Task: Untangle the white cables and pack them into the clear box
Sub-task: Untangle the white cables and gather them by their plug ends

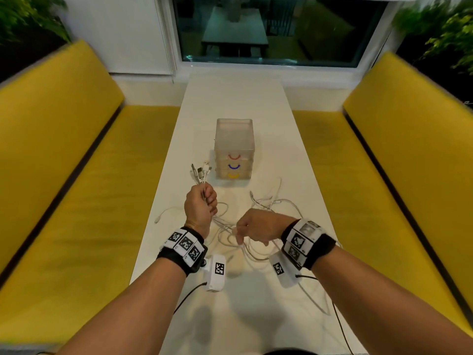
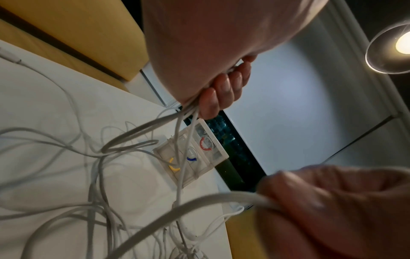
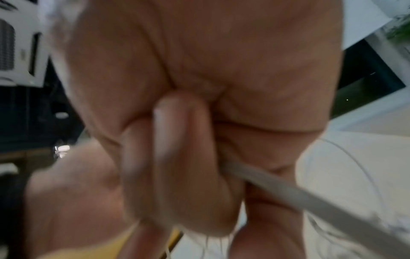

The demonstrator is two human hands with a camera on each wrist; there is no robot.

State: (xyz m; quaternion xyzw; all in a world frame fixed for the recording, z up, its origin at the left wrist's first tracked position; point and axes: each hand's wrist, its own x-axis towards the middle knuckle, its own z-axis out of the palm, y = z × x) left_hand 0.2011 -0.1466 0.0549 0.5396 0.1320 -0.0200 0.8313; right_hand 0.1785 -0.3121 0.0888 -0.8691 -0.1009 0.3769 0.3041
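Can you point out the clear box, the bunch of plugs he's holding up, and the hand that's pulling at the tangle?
clear box [image 1: 234, 139]: head view, on its front wall.
bunch of plugs [image 1: 201, 171]: head view, on the connector tips above the fist.
right hand [image 1: 257, 226]: head view, on the back of the hand.

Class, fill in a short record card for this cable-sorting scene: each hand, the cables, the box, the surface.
left hand: grips a bunch of thin white cables, plug ends up
right hand: pinches one white cable strand from the tangle
cables: mostly tangled on the table, none in the box
clear plastic drawer box: upright, red, blue and yellow handles, drawers closed
long white table: between yellow benches
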